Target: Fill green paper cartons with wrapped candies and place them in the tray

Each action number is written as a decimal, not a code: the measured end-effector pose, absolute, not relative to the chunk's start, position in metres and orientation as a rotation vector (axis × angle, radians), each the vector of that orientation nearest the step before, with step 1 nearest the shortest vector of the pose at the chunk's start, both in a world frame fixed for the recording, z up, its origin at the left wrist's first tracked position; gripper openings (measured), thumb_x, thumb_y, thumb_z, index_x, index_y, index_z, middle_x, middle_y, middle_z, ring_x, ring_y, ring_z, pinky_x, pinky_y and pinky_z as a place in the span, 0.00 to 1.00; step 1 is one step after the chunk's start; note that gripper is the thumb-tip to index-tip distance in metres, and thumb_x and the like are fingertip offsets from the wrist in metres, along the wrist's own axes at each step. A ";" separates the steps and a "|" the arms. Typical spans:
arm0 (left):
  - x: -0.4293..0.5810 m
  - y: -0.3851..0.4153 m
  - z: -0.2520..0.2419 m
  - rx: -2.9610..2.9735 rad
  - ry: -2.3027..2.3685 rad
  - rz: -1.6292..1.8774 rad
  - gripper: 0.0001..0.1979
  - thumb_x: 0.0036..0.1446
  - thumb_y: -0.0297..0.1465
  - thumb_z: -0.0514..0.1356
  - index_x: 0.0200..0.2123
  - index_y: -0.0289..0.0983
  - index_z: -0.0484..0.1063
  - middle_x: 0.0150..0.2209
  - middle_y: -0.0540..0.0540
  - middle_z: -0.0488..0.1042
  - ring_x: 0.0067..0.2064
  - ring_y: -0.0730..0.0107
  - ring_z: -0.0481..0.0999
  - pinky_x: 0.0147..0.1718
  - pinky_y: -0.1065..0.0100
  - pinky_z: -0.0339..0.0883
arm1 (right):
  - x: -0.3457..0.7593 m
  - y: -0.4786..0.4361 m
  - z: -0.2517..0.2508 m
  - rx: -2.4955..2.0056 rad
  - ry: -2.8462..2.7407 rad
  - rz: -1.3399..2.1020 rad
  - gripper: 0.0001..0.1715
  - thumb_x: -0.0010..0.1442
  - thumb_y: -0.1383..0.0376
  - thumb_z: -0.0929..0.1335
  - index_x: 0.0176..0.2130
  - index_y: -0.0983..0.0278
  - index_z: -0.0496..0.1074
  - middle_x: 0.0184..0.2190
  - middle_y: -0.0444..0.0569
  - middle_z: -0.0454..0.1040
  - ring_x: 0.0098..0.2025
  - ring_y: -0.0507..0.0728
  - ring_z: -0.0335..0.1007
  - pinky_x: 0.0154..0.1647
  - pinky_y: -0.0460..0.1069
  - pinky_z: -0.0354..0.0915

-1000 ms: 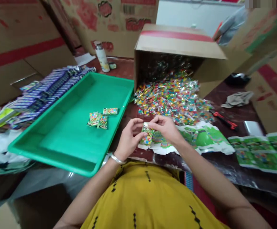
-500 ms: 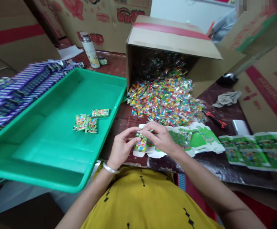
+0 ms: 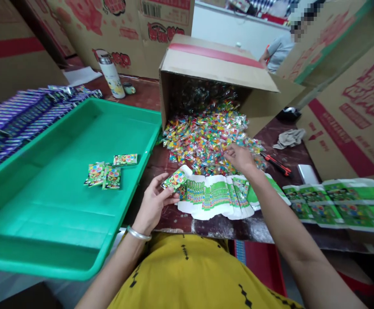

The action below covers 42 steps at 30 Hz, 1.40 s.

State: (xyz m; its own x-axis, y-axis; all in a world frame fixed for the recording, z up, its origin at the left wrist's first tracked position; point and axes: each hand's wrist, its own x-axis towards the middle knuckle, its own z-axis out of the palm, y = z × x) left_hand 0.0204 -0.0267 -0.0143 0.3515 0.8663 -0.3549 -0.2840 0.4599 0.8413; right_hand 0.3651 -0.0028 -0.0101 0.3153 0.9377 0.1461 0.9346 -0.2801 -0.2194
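My left hand (image 3: 151, 201) is closed around a small green printed candy box (image 3: 174, 179), thumb on its front. The box is tilted, and its white end flap stands out at the upper right. Just right of it, a row of flattened green and white boxes (image 3: 214, 193) lies overlapping along the table edge. My right hand (image 3: 241, 159) is over the front of a heap of clear candy packets (image 3: 203, 133), its fingers pinched among them. What exactly is between those fingertips is hard to see. Several filled boxes (image 3: 111, 177) lie in the green tray (image 3: 61, 141) at the left.
The heap spills from a cardboard carton (image 3: 219, 64) on its side. Right of it are a red and black cutter (image 3: 277, 165), a cloth (image 3: 289, 138) and more flat boxes (image 3: 338, 201). A flask (image 3: 112, 77) stands behind the tray. A person (image 3: 278, 49) is in the background.
My right hand has left the candy box and moved up and right onto the candy packets. My left hand has kept the box, now tilted, and shifted slightly left. The view has shifted too.
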 end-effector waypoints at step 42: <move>0.033 -0.054 -0.011 1.194 0.803 1.009 0.21 0.56 0.30 0.64 0.53 0.42 0.66 0.39 0.50 0.66 0.29 0.79 0.65 0.27 0.76 0.61 | 0.192 -0.065 0.005 -1.359 -1.359 0.859 0.20 0.60 0.59 0.71 0.52 0.60 0.72 0.44 0.51 0.78 0.43 0.59 0.76 0.44 0.53 0.72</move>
State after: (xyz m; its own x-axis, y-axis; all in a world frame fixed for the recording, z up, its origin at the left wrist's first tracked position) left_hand 0.0330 -0.0541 -0.0114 0.3617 0.9322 0.0137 -0.1960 0.0617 0.9787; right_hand 0.1921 -0.0653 0.0051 0.1197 0.9802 0.1579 0.2777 0.1197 -0.9532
